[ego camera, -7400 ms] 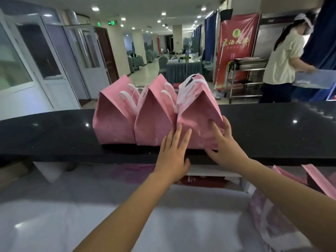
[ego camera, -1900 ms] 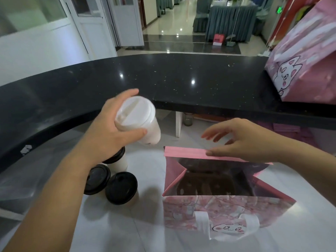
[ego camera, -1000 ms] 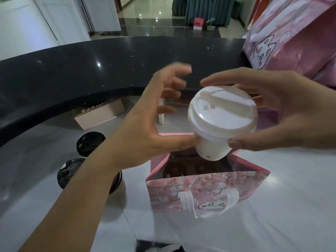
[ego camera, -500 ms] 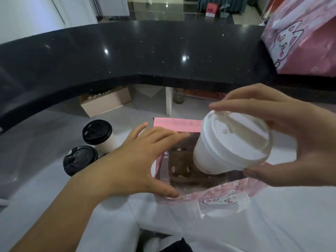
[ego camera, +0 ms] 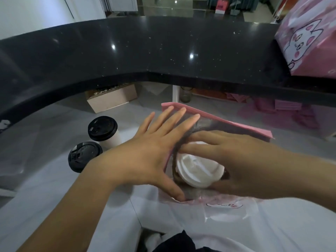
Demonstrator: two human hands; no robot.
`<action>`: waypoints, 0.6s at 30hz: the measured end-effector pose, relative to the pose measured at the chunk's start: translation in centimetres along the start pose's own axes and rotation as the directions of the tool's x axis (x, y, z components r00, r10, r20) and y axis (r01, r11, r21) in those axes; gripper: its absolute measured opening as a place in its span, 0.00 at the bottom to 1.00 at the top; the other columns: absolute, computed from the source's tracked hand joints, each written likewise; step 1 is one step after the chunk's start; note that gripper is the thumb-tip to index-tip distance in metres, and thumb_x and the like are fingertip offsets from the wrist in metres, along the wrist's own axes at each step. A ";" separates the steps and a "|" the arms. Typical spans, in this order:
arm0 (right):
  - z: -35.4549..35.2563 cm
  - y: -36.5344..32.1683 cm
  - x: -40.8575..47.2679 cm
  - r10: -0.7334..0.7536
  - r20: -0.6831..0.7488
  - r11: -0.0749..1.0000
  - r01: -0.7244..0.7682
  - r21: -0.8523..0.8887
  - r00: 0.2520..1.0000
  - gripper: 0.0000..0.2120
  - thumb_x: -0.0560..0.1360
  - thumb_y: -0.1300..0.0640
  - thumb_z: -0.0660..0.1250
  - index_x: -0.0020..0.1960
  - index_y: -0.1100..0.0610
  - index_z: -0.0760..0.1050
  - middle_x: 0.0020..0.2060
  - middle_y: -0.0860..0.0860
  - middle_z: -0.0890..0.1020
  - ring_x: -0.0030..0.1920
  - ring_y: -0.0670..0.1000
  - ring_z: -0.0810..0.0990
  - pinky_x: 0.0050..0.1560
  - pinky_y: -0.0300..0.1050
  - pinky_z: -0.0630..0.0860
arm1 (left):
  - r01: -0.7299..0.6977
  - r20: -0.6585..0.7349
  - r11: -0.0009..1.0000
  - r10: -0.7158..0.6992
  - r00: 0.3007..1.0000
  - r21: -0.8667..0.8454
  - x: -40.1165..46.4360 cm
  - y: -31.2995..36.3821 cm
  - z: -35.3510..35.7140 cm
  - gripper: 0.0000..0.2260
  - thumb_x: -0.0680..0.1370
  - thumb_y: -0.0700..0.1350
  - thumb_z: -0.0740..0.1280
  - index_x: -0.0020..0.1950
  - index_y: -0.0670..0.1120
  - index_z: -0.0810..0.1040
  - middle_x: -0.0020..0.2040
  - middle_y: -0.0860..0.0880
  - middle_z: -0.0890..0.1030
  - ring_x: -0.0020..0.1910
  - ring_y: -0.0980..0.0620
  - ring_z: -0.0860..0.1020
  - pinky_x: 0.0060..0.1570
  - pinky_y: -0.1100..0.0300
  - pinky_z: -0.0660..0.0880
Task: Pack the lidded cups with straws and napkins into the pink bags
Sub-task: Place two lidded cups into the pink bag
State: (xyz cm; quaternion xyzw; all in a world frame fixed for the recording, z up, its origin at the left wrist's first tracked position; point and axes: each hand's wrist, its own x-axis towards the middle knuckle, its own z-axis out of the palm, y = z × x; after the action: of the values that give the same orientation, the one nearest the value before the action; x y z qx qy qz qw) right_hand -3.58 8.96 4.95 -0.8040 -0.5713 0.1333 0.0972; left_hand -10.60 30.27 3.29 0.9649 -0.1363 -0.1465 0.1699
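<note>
White-lidded cup (ego camera: 199,170) sits low inside the open pink bag (ego camera: 236,127), tilted a little toward the camera, with the right hand (ego camera: 236,160) curled round it from above and the side, fingers over the lid's far rim. It looks like a paper cup with a snap-on plastic lid: light if empty, but the wall would give under a squeeze and the lid could pop, so it is best held round the upper body just beneath the lid rim. Whether it holds liquid cannot be told. The left hand (ego camera: 154,151) is flat and spread, fingers straight, pressing the bag's left wall outward to keep the mouth wide; the bag is thin and floppy and would likely fold in without that support. Just left of the bag, two black-lidded cups (ego camera: 94,142) stand upright on the pale worktop (ego camera: 45,188), close together. Beyond runs a curved black counter (ego camera: 145,51), with a cat-printed pink bag (ego camera: 309,42) on its right end.
</note>
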 end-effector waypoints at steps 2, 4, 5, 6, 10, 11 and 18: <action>0.3 0.7 1.1 0.036 0.014 0.995 -0.037 0.094 0.999 0.34 0.71 0.43 0.74 0.73 0.39 0.65 0.70 0.35 0.68 0.68 0.40 0.70 0.62 0.43 0.74 | 0.000 0.024 1.000 0.001 1.000 -0.027 0.1 -0.1 -0.1 0.64 0.58 0.70 0.76 0.74 0.66 0.28 0.74 0.65 0.26 0.70 0.64 0.22 0.75 0.51 0.31; 0.7 1.5 2.1 0.068 0.008 0.993 -0.068 0.098 0.998 0.34 0.70 0.46 0.74 0.74 0.41 0.67 0.72 0.37 0.69 0.68 0.43 0.72 0.64 0.44 0.73 | 0.006 0.047 0.999 -0.004 0.999 -0.034 0.2 -0.2 -0.1 0.64 0.58 0.69 0.77 0.73 0.67 0.28 0.73 0.66 0.24 0.69 0.65 0.22 0.74 0.54 0.30; 1.1 1.9 2.6 0.093 0.023 0.994 -0.094 0.060 0.995 0.35 0.71 0.48 0.74 0.75 0.42 0.66 0.73 0.38 0.68 0.69 0.45 0.72 0.64 0.46 0.74 | 0.011 0.053 0.999 -0.009 0.999 -0.035 0.2 -0.3 -0.2 0.64 0.58 0.69 0.77 0.73 0.67 0.27 0.72 0.66 0.23 0.69 0.65 0.21 0.73 0.55 0.29; 1.6 2.2 3.1 0.119 0.043 0.993 -0.120 0.010 0.992 0.35 0.71 0.50 0.74 0.75 0.42 0.65 0.73 0.39 0.68 0.69 0.47 0.73 0.64 0.47 0.74 | 0.013 0.057 0.999 -0.011 0.998 -0.039 0.2 -0.3 -0.1 0.65 0.58 0.69 0.77 0.73 0.68 0.27 0.72 0.67 0.23 0.69 0.66 0.21 0.73 0.57 0.29; 3.7 3.3 4.5 0.164 0.120 0.983 -0.152 -0.104 0.979 0.38 0.71 0.52 0.73 0.77 0.44 0.62 0.74 0.43 0.68 0.68 0.52 0.75 0.62 0.50 0.75 | 0.007 0.058 0.998 -0.003 0.998 -0.064 0.3 -0.4 0.0 0.65 0.58 0.68 0.78 0.74 0.66 0.28 0.73 0.67 0.24 0.70 0.65 0.22 0.74 0.55 0.30; 4.0 3.4 4.8 0.178 0.141 0.982 -0.166 -0.095 0.974 0.38 0.71 0.52 0.73 0.77 0.45 0.62 0.74 0.43 0.67 0.68 0.52 0.74 0.63 0.50 0.74 | 0.004 0.060 0.998 0.000 0.998 -0.068 0.3 -0.4 0.0 0.65 0.58 0.68 0.78 0.74 0.67 0.28 0.73 0.67 0.24 0.70 0.66 0.22 0.73 0.55 0.30; 5.9 3.8 5.9 0.190 0.210 0.982 -0.190 -0.020 0.959 0.40 0.67 0.53 0.77 0.76 0.48 0.64 0.69 0.51 0.72 0.68 0.55 0.72 0.65 0.53 0.72 | 0.008 0.060 0.995 -0.002 0.998 -0.102 0.2 -0.3 0.1 0.64 0.59 0.67 0.78 0.73 0.68 0.27 0.72 0.67 0.24 0.69 0.67 0.22 0.71 0.59 0.28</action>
State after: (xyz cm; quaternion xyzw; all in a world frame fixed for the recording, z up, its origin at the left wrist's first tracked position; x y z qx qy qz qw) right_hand -0.28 13.33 -2.41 -0.8363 -0.4987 0.2269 0.0230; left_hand -10.35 30.46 3.03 0.9505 -0.1313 -0.1823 0.2147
